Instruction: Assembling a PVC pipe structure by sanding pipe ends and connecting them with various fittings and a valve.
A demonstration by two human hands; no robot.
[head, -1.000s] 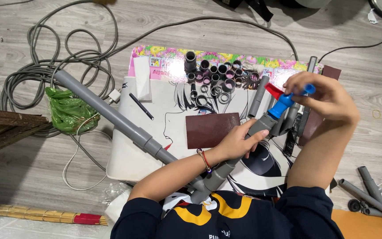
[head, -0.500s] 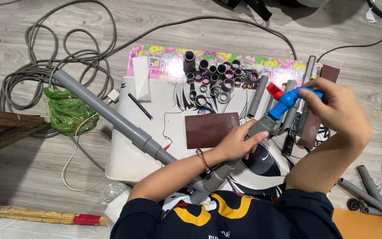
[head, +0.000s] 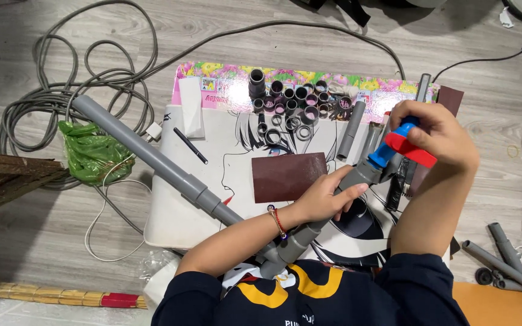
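Far to the left of the hands, a green plastic bag [head: 92, 154] lies on the floor beside coiled grey cables [head: 74, 78]. A white box [head: 191, 107] and a black pen [head: 191, 146] lie up and left of the left hand [head: 324, 196], which is closed around a grey pipe [head: 333, 193]; a brown sandpaper sheet [head: 289, 176] lies just beside it. Beyond both hands, small pipe fittings [head: 291, 102] cluster on a flowered board [head: 225, 90]. The right hand [head: 439, 136] grips a red-and-blue valve [head: 403, 147] at the pipe's upper end.

The pipe [head: 327, 202] I grip is matt grey plastic; beside it, rough brown sandpaper [head: 289, 176] and a glossy green bag [head: 93, 152].
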